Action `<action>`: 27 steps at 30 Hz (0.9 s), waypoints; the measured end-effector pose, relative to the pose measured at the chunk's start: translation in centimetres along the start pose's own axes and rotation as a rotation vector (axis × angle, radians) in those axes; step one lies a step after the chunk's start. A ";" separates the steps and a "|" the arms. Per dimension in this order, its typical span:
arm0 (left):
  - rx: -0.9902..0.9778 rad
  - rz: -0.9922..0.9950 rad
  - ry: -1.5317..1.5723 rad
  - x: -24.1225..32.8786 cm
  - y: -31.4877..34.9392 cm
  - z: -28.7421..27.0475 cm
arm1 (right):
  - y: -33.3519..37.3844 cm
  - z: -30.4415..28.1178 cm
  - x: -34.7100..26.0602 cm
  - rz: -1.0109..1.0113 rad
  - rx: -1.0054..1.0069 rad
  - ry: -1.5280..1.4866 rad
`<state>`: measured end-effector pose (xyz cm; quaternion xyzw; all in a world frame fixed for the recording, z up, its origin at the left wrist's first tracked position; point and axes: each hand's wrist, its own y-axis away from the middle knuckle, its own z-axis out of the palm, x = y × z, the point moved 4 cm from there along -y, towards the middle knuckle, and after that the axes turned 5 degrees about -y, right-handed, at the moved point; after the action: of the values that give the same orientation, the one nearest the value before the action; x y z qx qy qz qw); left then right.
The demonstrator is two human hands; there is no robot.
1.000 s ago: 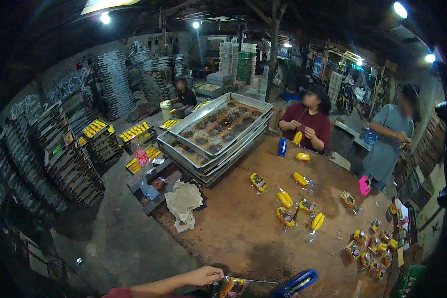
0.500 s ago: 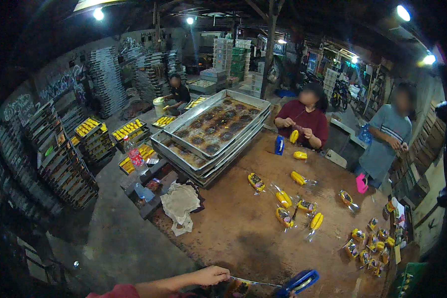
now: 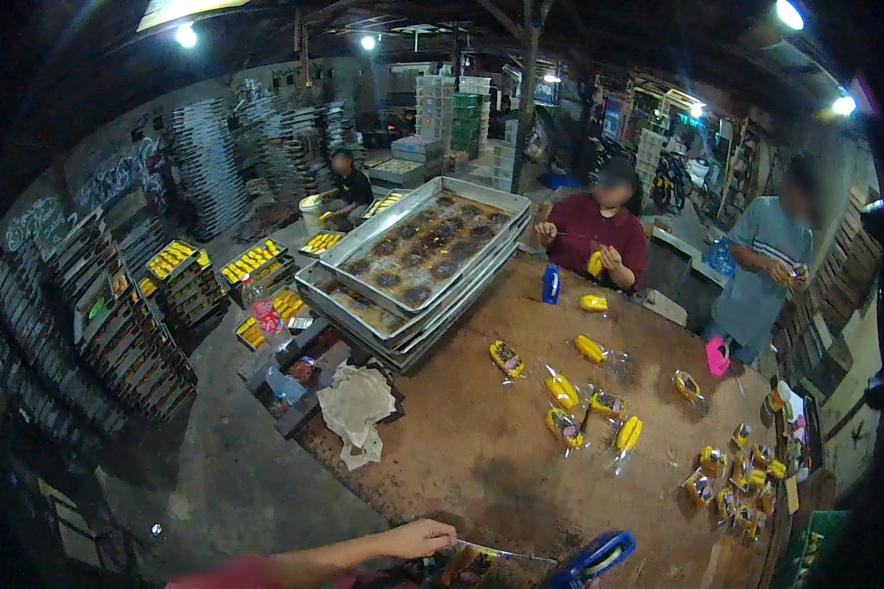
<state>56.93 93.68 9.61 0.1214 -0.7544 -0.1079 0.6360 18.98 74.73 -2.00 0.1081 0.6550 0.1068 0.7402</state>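
Observation:
At the lower edge my left hand (image 3: 420,539) is closed, fingers pinched at one end of a thin pale edge that looks like the top of a clear plastic wrapper (image 3: 506,553). Just beneath it shows part of a brown and yellow bread (image 3: 462,563), mostly cut off by the frame. A blue tape dispenser (image 3: 596,558) stands tilted at the other end of that edge. My right hand does not show. Farther up the brown table (image 3: 462,442) lie several wrapped yellow breads, one of them (image 3: 629,433) nearest the dispenser.
Stacked metal baking trays (image 3: 432,245) fill the table's far left, beside a crumpled cloth (image 3: 356,412). Wrapped breads (image 3: 727,491) pile at the right edge, near a green crate (image 3: 821,540). Across the table a person in maroon (image 3: 599,236) handles bread by another blue dispenser (image 3: 551,285); another (image 3: 766,260) stands right.
My left hand stays closed in nearly the same place, and the blue dispenser beside it has shifted slightly. The person in maroon has moved their hands farther apart.

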 end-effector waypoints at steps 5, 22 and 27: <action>-0.024 -0.044 0.051 -0.1 -0.4 0.1 | 1.9 0.9 -1.2 0.125 0.202 -0.212; -0.043 -0.099 0.112 -1.1 -1.2 0.3 | 3.6 2.3 -0.4 -0.211 0.172 0.316; -0.020 -0.072 0.080 -1.3 -1.4 0.3 | 3.9 2.7 -1.1 -0.251 0.187 0.359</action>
<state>56.88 92.78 7.90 0.1463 -0.7225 -0.1331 0.6625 21.51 78.05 0.55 0.0729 0.7916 -0.0297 0.6060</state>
